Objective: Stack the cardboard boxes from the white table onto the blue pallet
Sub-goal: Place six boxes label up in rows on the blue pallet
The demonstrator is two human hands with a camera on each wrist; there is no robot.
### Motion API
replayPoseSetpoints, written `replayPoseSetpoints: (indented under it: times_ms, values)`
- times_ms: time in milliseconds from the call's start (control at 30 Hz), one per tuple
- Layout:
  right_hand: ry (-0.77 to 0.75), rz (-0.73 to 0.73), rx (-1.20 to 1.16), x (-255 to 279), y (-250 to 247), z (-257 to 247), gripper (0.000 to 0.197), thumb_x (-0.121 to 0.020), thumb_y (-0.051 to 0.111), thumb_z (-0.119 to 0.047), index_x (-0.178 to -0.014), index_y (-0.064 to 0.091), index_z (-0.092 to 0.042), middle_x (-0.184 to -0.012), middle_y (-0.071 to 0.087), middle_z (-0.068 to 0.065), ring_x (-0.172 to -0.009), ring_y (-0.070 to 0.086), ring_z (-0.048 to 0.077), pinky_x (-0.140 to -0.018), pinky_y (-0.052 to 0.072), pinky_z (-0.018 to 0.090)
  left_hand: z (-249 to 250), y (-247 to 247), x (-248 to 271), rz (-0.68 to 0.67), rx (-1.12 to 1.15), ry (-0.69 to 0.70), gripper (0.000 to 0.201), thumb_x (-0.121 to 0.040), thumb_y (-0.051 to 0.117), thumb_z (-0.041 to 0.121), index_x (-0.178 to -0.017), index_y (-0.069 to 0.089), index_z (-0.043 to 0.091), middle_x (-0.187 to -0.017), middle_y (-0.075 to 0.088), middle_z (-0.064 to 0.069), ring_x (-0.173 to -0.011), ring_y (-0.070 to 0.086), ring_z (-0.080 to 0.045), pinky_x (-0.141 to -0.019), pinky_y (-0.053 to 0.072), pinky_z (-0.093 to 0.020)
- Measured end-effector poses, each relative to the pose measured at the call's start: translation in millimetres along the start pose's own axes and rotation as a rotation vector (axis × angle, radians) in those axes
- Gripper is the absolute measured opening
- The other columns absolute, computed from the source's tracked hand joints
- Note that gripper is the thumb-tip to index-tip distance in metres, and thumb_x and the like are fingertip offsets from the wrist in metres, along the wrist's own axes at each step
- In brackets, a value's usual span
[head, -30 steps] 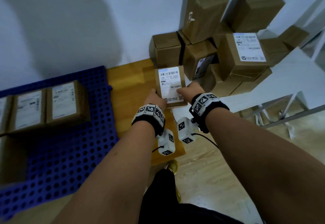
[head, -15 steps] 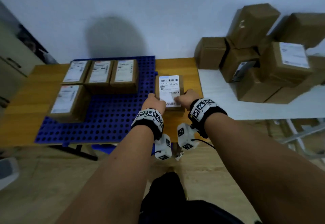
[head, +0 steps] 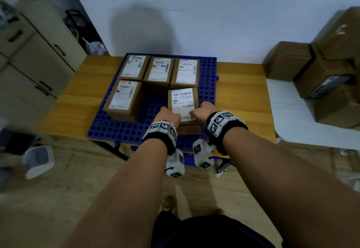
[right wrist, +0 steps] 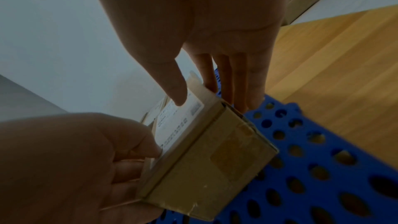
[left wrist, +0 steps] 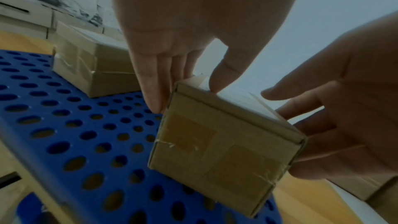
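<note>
Both hands hold one small cardboard box with a white shipping label on top, just above the front right part of the blue pallet. My left hand pinches its near left corner, thumb on the label and fingers down the side. My right hand grips the near right corner the same way. The left wrist view shows the box tilted over the perforated pallet. In the right wrist view the box hangs over the pallet. Several labelled boxes lie on the pallet.
The pallet lies on a wooden table. The white table stands to the right with a pile of brown boxes. Cabinets line the left wall. A white object lies on the floor at left.
Both hands carried the labelled box leftward, from beside the white table, across the wooden table, to over the blue pallet. The view swung left with them.
</note>
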State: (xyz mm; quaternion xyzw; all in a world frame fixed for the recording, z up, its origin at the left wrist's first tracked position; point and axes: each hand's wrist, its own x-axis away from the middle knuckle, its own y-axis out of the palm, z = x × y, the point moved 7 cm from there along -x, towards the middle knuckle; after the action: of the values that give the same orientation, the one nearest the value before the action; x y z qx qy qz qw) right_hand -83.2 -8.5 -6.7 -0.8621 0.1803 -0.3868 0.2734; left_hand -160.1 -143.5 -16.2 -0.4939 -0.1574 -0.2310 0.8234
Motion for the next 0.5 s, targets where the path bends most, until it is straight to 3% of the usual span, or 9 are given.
replayPoseSetpoints:
  times_ms: [133,200,367,433,500]
  values:
    - [0.015,-0.006,0.003,-6.2,31.6,-25.8,0.031,-0.087,0.064,-0.025,-0.108,0.062,-0.002,-0.098,0.061,0.011,-0.083,0.056,0.025,-0.053,0.037,0.027,-26.6,-21.1,-17.8,0.001,-0.059,-0.006,0.042,-0.09,0.053,0.022,-0.127,0.043,0.004,-0.118,0.059,-0.015,-0.1,0.059,-0.031,-0.069,0.043,-0.032]
    - [0.011,0.004,0.008,-10.0,43.0,-37.1,0.032,-0.088,0.064,-0.025,-0.111,0.063,-0.002,-0.099,0.065,0.011,-0.083,0.06,0.026,-0.054,0.04,0.027,-34.4,-28.9,-24.2,-0.006,-0.112,0.017,0.042,-0.092,0.052,0.021,-0.128,0.04,0.004,-0.12,0.058,-0.015,-0.104,0.059,-0.032,-0.069,0.043,-0.033]
    - [0.045,0.068,-0.004,-18.7,54.5,-54.8,0.03,-0.09,0.061,-0.019,-0.115,0.057,-0.004,-0.11,0.065,0.014,-0.09,0.064,0.029,-0.07,0.052,0.034,-39.7,-50.7,-44.1,0.038,-0.19,0.134,0.036,-0.091,0.05,0.015,-0.126,0.043,0.007,-0.121,0.057,-0.014,-0.104,0.059,-0.031,-0.07,0.046,-0.033]
    - [0.067,0.084,-0.011,-21.6,60.1,-59.8,0.034,-0.091,0.059,-0.017,-0.122,0.051,-0.005,-0.116,0.061,0.016,-0.098,0.064,0.033,-0.083,0.055,0.042,-39.2,-64.2,-53.1,0.097,-0.204,0.208,0.033,-0.09,0.047,0.012,-0.123,0.048,0.01,-0.122,0.057,-0.012,-0.106,0.058,-0.03,-0.077,0.049,-0.036]
    - [0.076,0.092,-0.012,-23.6,65.7,-63.3,0.035,-0.093,0.055,-0.014,-0.126,0.048,-0.008,-0.12,0.058,0.017,-0.101,0.062,0.035,-0.087,0.054,0.047,-41.1,-77.9,-60.2,0.146,-0.195,0.255,0.036,-0.091,0.044,0.009,-0.126,0.051,0.012,-0.125,0.056,-0.011,-0.112,0.055,-0.029,-0.086,0.05,-0.039]
